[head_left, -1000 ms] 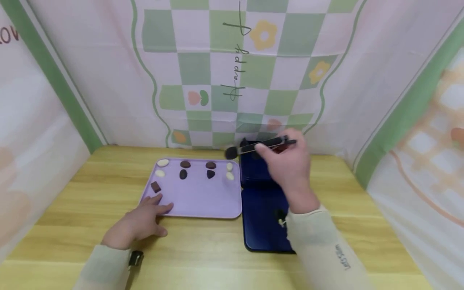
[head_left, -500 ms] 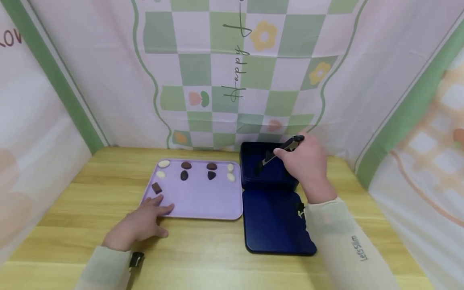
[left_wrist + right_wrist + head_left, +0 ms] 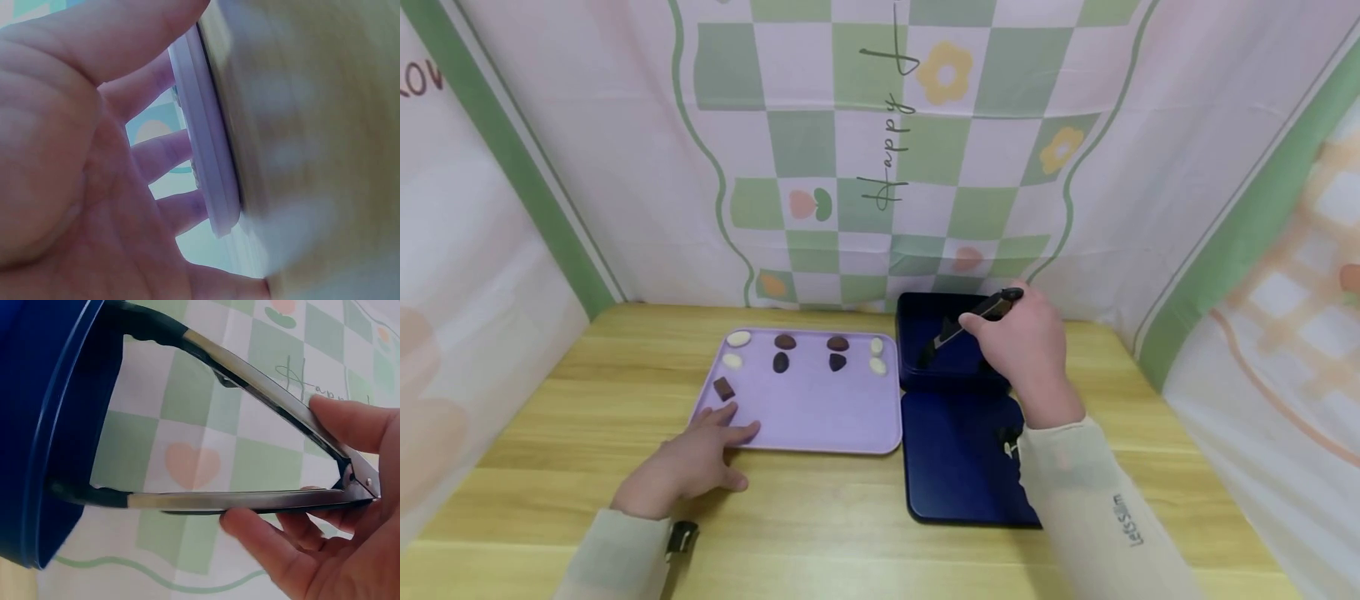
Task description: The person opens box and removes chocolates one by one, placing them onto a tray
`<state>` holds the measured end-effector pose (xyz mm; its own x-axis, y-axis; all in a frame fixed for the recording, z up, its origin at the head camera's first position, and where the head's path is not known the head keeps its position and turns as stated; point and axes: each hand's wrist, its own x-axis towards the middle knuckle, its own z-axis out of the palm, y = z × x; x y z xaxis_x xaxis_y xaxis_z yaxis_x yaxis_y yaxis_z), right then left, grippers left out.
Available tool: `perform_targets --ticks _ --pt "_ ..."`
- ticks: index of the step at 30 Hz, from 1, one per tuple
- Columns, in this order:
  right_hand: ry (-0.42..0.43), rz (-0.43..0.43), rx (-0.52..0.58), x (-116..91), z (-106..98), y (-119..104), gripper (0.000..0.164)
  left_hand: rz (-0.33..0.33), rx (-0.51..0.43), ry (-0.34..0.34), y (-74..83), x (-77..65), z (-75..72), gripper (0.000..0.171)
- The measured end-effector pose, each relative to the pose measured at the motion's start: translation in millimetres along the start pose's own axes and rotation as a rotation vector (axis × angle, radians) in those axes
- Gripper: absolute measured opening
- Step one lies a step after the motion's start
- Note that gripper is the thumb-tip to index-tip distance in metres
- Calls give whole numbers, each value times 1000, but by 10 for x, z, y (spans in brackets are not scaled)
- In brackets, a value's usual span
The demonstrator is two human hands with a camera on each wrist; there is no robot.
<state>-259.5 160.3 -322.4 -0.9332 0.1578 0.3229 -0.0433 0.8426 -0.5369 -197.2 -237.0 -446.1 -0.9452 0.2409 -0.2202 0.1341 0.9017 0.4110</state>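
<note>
My right hand (image 3: 1026,350) holds black-and-silver tongs (image 3: 951,332) near their hinge, thumb on one arm and fingers along the other. In the right wrist view the tongs' arms are spread wide, and their black tips (image 3: 150,324) reach into the dark blue box (image 3: 69,434). What lies inside the box is mostly hidden. My left hand (image 3: 692,458) rests at the near left corner of the lilac tray (image 3: 820,412), fingers extended over its rim. Close to those fingertips lies a square brown chocolate (image 3: 724,388).
Toward the tray's back, pale oval pieces (image 3: 739,338) and dark chocolate pieces (image 3: 781,362) stand in pairs. The box's flat blue lid (image 3: 955,467) lies in front of it on the wooden table (image 3: 805,525). A printed cloth (image 3: 805,150) hangs behind.
My right hand has moved from beside the tray's back right corner into the box with the tongs, then slightly left and lower. The left hand has stayed put.
</note>
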Motion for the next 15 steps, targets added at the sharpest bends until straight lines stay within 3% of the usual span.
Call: perform_targets --ticks 8,15 --pt "97 -84 33 -124 198 21 49 -3 -6 0 12 -9 -15 79" --pt "155 -53 113 -208 260 61 43 6 6 9 10 -8 -7 80"
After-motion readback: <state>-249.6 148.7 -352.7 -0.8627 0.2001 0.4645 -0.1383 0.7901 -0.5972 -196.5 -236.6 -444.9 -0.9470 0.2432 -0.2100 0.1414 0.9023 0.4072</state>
